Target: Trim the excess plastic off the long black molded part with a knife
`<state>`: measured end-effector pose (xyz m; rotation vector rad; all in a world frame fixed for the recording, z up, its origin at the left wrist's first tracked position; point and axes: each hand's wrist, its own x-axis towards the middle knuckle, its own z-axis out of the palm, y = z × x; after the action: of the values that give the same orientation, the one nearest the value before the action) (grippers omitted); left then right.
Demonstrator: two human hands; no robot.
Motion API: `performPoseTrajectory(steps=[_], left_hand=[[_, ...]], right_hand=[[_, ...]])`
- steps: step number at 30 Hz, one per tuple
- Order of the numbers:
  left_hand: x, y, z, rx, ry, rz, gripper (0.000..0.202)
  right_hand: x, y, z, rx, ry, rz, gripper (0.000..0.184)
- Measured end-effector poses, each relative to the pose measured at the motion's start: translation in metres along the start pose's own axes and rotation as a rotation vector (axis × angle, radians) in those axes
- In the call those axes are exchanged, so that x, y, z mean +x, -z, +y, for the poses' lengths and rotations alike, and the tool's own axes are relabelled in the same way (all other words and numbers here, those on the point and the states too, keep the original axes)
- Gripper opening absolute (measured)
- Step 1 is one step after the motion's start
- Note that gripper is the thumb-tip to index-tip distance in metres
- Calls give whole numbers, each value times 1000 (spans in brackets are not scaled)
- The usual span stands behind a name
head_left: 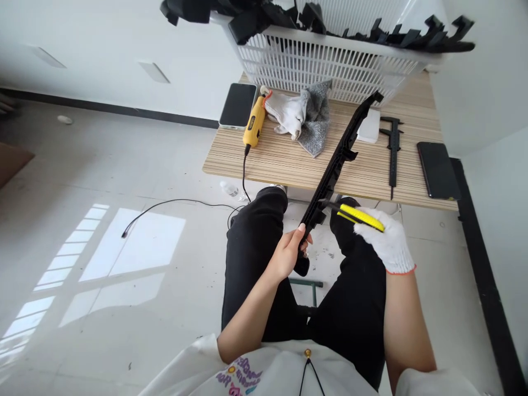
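Note:
My bare left hand point(291, 250) is closed round the near end of a long black plastic strip point(340, 157), which slants up and away over the table edge. My right hand point(388, 242), in a white knitted glove, grips a yellow utility knife point(361, 217). The knife's tip touches the strip's side just above my left hand. Both hands are above my knees in black trousers.
A wooden table point(289, 162) carries a white basket point(330, 60) full of black plastic parts, a yellow rotary tool point(254, 124) with a cable, gloves and a grey cloth point(307, 118), a caliper point(393, 151), and two phones point(238, 104) point(438, 169). White floor lies left.

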<state>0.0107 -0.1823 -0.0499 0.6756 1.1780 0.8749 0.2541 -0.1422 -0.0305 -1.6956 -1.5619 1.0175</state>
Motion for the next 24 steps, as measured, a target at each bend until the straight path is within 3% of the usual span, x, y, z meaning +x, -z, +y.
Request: performPoseTrajectory(steps=[2,8,16,24], left_hand=[[0,1,-1,6,-5,1,56],[1,3,-4,-6,-16,-20,57],[-1,2,-3,27,-25,0,58],[-3,5,-5,45,-53,22,53]], right_hand=[[1,-1,-4,-7,-19,-42,48],[6,-2,-5,6,-82,10,52],[10,-5,-9,-279,-118,-83,52],[6,-4,-4,-199,-144,79,51]])
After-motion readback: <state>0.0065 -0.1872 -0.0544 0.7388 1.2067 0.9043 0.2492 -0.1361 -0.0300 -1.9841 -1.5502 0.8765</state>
